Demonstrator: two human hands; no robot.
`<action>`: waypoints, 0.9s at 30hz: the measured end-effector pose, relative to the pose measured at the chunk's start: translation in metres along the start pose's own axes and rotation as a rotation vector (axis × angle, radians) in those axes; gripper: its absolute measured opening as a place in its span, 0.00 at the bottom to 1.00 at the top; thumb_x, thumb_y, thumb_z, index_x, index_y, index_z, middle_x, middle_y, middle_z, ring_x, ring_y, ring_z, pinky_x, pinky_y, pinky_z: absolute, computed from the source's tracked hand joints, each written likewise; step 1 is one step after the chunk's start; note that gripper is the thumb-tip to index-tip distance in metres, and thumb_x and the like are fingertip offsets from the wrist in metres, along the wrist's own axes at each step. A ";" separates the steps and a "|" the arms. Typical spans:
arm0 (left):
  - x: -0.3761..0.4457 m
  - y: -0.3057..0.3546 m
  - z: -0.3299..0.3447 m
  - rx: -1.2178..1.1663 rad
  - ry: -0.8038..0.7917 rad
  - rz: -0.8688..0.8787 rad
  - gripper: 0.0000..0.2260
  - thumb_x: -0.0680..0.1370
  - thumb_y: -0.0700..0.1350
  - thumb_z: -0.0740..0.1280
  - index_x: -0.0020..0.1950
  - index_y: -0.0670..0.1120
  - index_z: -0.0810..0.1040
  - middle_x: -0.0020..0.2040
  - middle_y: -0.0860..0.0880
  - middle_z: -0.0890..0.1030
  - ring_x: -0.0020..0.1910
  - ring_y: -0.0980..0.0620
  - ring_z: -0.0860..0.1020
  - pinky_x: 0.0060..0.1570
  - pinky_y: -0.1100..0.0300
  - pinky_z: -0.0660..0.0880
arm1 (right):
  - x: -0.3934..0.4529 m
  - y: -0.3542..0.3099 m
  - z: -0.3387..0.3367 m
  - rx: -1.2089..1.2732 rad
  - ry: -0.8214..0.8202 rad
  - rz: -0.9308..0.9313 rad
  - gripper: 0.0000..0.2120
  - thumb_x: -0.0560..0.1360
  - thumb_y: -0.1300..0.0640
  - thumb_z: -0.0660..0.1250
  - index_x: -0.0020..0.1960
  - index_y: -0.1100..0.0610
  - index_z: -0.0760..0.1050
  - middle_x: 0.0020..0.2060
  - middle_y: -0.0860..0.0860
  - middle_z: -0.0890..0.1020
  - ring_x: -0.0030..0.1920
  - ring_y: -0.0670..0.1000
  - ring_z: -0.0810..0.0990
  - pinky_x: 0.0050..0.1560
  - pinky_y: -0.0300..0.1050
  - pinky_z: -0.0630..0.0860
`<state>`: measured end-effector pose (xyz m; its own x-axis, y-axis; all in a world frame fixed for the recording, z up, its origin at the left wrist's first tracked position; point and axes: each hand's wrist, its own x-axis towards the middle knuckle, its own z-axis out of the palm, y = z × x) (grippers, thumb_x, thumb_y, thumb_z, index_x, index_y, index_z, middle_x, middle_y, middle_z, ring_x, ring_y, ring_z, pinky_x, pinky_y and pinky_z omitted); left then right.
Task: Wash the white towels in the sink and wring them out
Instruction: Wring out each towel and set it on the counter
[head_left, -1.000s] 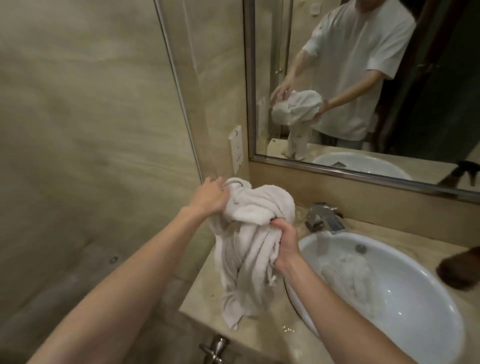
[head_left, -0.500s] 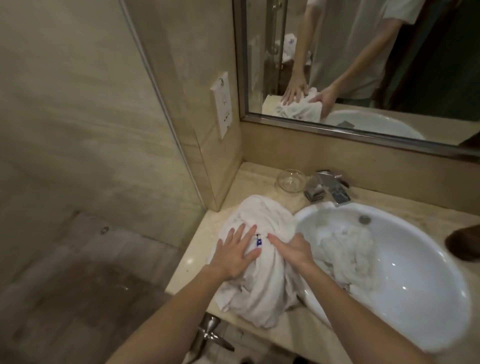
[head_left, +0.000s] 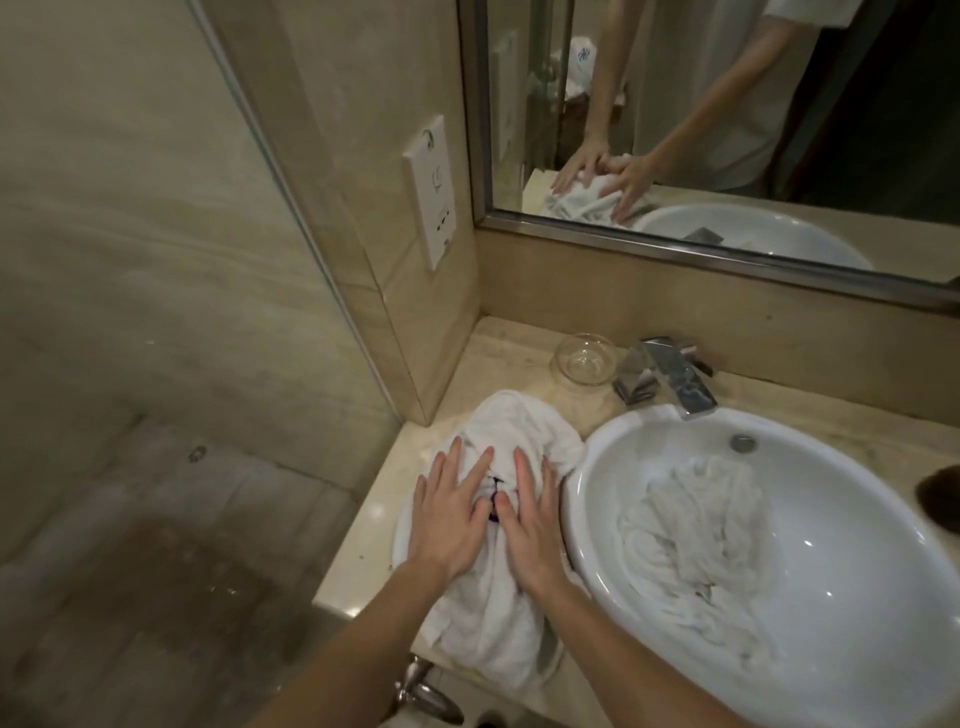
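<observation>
Hands are lying flat, fingers spread: left hand (head_left: 451, 519) and right hand (head_left: 535, 525) are pressing side by side on a crumpled white terry towel (head_left: 498, 613), gripping nothing. It is sitting on the glossy stone counter (head_left: 363, 540), just left of the round sink (head_left: 857, 525), where a second towel (head_left: 696, 551) is lying bunched

Both forearms are bare to the frame edge; the mirror (head_left: 727, 130) reflects a short-sleeved white T-shirt.
</observation>
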<state>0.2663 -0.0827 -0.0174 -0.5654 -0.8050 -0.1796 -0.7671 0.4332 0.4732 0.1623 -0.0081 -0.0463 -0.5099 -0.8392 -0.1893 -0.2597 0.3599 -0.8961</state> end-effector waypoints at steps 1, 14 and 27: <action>0.006 -0.003 -0.002 -0.003 0.003 0.013 0.27 0.78 0.59 0.43 0.78 0.65 0.50 0.82 0.54 0.44 0.80 0.50 0.44 0.78 0.47 0.44 | 0.003 -0.001 0.003 0.022 0.008 0.002 0.30 0.74 0.29 0.47 0.75 0.30 0.47 0.81 0.48 0.42 0.79 0.42 0.36 0.78 0.42 0.35; 0.075 -0.046 -0.029 0.174 0.140 0.150 0.28 0.81 0.59 0.43 0.79 0.53 0.61 0.80 0.45 0.59 0.78 0.48 0.59 0.74 0.45 0.59 | 0.057 -0.030 0.059 0.166 0.140 -0.003 0.26 0.77 0.32 0.51 0.73 0.37 0.64 0.79 0.49 0.55 0.76 0.42 0.52 0.77 0.45 0.56; 0.056 -0.047 -0.019 0.241 0.017 0.336 0.32 0.81 0.65 0.48 0.82 0.53 0.51 0.81 0.53 0.46 0.80 0.54 0.44 0.78 0.51 0.41 | 0.052 0.007 -0.026 -0.684 0.177 -0.067 0.18 0.81 0.56 0.62 0.71 0.50 0.73 0.76 0.61 0.61 0.76 0.64 0.59 0.74 0.62 0.63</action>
<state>0.2763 -0.1553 -0.0334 -0.7931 -0.6082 -0.0347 -0.5907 0.7539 0.2875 0.1123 -0.0390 -0.0515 -0.5855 -0.8103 -0.0229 -0.7222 0.5342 -0.4394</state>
